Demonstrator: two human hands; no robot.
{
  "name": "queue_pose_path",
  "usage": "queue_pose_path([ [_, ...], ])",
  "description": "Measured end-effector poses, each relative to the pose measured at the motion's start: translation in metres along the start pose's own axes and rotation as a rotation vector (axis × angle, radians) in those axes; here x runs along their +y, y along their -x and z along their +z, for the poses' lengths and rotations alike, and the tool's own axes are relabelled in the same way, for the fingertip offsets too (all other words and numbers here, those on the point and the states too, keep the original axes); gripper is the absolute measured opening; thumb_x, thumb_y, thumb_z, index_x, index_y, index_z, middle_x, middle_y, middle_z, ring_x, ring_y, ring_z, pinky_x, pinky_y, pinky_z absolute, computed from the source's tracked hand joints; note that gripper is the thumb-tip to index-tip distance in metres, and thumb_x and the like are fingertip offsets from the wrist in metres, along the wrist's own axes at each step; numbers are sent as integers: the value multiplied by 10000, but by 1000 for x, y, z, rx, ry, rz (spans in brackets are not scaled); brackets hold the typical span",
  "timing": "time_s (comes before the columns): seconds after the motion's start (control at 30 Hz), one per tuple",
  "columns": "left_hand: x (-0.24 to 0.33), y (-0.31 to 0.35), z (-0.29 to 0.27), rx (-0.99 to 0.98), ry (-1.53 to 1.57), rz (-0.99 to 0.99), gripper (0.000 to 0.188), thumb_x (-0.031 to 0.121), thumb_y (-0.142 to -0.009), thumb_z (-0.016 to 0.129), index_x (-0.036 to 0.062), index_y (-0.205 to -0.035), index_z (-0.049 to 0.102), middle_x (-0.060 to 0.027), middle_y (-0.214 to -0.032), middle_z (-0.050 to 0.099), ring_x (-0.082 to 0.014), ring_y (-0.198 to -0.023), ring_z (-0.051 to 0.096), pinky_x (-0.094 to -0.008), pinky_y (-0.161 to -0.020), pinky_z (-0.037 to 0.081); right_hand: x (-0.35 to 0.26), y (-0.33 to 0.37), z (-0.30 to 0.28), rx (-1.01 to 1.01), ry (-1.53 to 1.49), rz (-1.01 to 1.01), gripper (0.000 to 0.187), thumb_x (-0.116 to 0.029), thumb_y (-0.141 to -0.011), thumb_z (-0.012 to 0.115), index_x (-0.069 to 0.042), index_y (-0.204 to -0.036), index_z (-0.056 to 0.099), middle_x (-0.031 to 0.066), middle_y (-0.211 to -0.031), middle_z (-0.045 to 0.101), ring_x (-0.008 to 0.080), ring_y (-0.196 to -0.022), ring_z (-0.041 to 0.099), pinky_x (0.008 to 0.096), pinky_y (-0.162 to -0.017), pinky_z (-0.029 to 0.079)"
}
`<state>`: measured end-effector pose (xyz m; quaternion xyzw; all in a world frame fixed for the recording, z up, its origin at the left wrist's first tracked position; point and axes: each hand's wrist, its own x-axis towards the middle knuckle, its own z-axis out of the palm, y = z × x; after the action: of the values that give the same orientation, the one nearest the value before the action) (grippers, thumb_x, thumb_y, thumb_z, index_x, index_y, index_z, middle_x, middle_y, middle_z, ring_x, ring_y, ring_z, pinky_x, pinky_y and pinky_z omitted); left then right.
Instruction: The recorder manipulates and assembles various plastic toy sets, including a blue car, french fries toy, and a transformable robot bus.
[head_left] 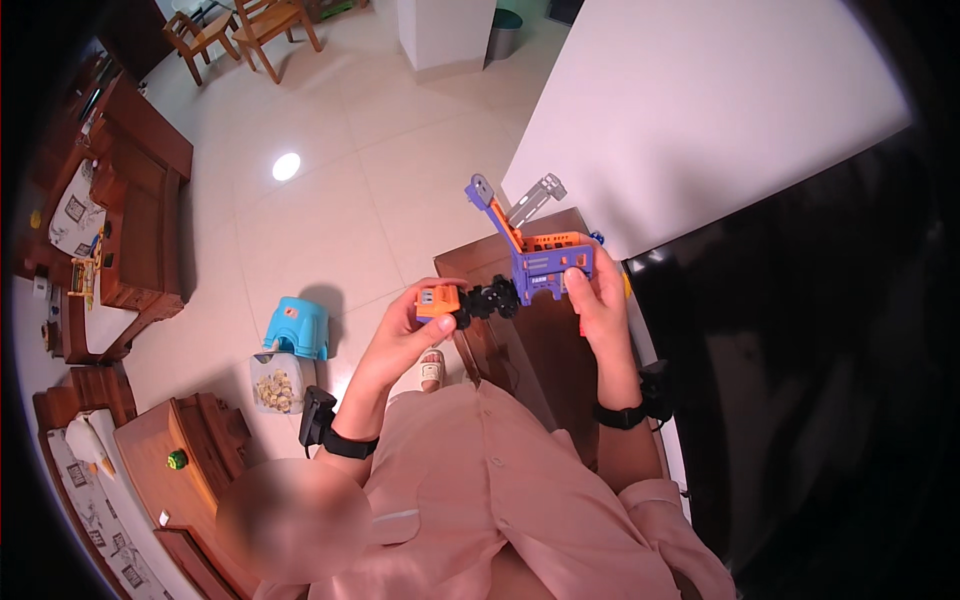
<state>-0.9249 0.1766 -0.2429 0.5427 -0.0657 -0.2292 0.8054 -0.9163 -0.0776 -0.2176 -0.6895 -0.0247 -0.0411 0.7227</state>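
A toy truck is held up in front of me between both hands. Its orange cab (437,300) is gripped between the thumb and fingers of my left hand (408,325). Black wheels and chassis parts (490,298) lie between the cab and the purple and orange toy body (553,262). My right hand (603,300) is closed around that body, thumb on its near face. From the body, a purple arm (482,195) and a grey arm (538,198) stick up and away. Whether the chassis is joined to the body I cannot tell.
Below the toy stands a brown wooden cabinet (545,365), beside a large black screen (800,370). To the left on the floor are a blue plastic stool (299,325) and a clear container (262,388) of small pieces. Wooden furniture (145,210) lines the left side.
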Motion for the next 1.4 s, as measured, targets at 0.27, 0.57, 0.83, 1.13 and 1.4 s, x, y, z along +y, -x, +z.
queue_pose_path([
  [0.27, 3, -2, -2, -107, -202, -1, 332, 195, -833, 704, 7, -1086, 600, 1, -912, 632, -72, -828, 570, -228, -758, 458, -22, -3, -9, -195, 156, 45, 469, -143, -849, 663, 12, -1249, 473, 16, -986, 609, 14, -847, 525, 145, -664, 398],
  [0.57, 31, 2, 7, -39, -326, 66, 444, 198, -810, 706, 0, -1183, 566, -19, -1010, 600, -77, -904, 528, -226, -791, 426, 15, 3, -3, 14, -196, 125, 401, -242, -915, 574, -19, -1233, 471, -4, -758, 527, 43, -552, 442, 176, -460, 336],
  [0.83, 19, -3, 1, 150, -312, 344, 526, 293, -875, 632, 50, -1310, 464, -73, -1134, 560, -176, -1033, 544, -319, -883, 432, 29, 15, 12, 0, -331, 166, 460, -363, -937, 532, -37, -1251, 454, 30, -756, 524, 55, -504, 431, 187, -432, 334],
  [1.13, 4, -10, 33, 263, 462, 209, 572, 464, -956, 425, 173, -1412, 238, -133, -1233, 519, -287, -1164, 530, -377, -910, 456, 12, 22, 35, -89, -131, 32, 454, -168, -851, 663, -60, -1206, 402, 19, -961, 557, 5, -646, 437, 157, -523, 347],
  [1.4, 6, -14, 30, 389, 445, 276, 492, 413, -963, 451, 129, -1330, 288, -131, -1151, 531, -278, -1102, 560, -376, -850, 498, 8, 28, 53, 143, 159, -48, 500, -177, -840, 677, -38, -1234, 402, 43, -970, 575, 35, -622, 410, 190, -536, 344],
])
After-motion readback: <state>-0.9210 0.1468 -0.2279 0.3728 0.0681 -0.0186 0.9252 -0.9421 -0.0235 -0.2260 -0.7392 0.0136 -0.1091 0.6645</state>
